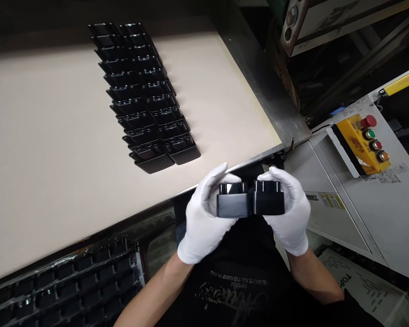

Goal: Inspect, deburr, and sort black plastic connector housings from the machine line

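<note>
Holding a pair of black plastic housings close in front of your dark printed shirt (231, 286), you have your hands together, each one clamped on its own piece. Your left hand (206, 213) grips the left housing (232, 202) and your right hand (288, 211) grips the right housing (268, 198). Both hands are in white gloves, and the two housings touch side by side, stepped ends pointing away from you.

This looks like a step of comparing or inspecting the pair by eye. The next move, it seems, calls for a steady grip and a clean spot to set them down without scuffing their glossy faces.

Low on your left, a black compartment tray (68, 290) sits below the bench edge. Glints suggest pieces in its rows of cells, but it is too dim to tell. Low on your right, a white carton (364, 284) marked "TOP" shows no contents.

Beyond your hands, the beige bench (47, 159) carries a double column of matching housings (146, 95), laid out in overlapping rows directly on its surface. Farther right, past the bench's metal edging (259, 91), a yellow control box (363, 143) with a red stop button (368, 121) sits on a grey machine panel (344, 218).
</note>
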Demonstrator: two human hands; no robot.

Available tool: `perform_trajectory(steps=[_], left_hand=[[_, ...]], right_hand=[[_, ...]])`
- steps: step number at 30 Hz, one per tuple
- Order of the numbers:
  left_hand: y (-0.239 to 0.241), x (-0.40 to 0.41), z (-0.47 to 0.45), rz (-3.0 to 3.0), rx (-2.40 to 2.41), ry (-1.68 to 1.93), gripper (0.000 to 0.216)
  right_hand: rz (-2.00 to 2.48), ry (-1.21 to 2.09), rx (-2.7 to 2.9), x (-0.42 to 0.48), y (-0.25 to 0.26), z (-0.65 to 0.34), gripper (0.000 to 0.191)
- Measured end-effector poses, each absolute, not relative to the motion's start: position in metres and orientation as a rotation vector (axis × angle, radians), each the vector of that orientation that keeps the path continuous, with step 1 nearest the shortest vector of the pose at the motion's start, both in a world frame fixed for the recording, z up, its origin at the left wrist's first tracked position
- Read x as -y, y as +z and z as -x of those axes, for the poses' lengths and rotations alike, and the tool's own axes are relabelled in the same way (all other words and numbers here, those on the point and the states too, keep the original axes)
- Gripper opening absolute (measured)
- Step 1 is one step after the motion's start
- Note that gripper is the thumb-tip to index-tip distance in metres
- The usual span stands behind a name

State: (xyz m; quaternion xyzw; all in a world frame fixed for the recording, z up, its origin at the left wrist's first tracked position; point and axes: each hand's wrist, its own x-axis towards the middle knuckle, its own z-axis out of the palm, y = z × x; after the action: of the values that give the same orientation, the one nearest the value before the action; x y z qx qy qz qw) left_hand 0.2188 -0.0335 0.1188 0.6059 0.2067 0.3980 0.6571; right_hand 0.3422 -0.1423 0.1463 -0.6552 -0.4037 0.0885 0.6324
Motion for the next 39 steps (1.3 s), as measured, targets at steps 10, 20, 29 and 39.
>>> perform_trajectory(steps=[10, 20, 29, 39], left_hand=[[0.113, 0.031, -0.22, -1.324, -0.546, 0.826, 0.073], [0.132, 0.03, -0.22, -1.424, -0.465, 0.957, 0.067], [0.142, 0.027, -0.218, -1.36, -0.605, 0.898, 0.066], [0.132, 0.029, -0.205, -1.243, -0.634, 0.885, 0.07]], right_hand=[[1.557, 0.242, 0.924, 0.143, 0.141, -0.342, 0.055], [1.619, 0.149, 1.056, 0.145, 0.158, -0.348, 0.06], [1.575, 0.141, 1.051, 0.14, 0.165, -0.343, 0.06], [1.49, 0.185, 1.024, 0.139, 0.154, -0.343, 0.061]])
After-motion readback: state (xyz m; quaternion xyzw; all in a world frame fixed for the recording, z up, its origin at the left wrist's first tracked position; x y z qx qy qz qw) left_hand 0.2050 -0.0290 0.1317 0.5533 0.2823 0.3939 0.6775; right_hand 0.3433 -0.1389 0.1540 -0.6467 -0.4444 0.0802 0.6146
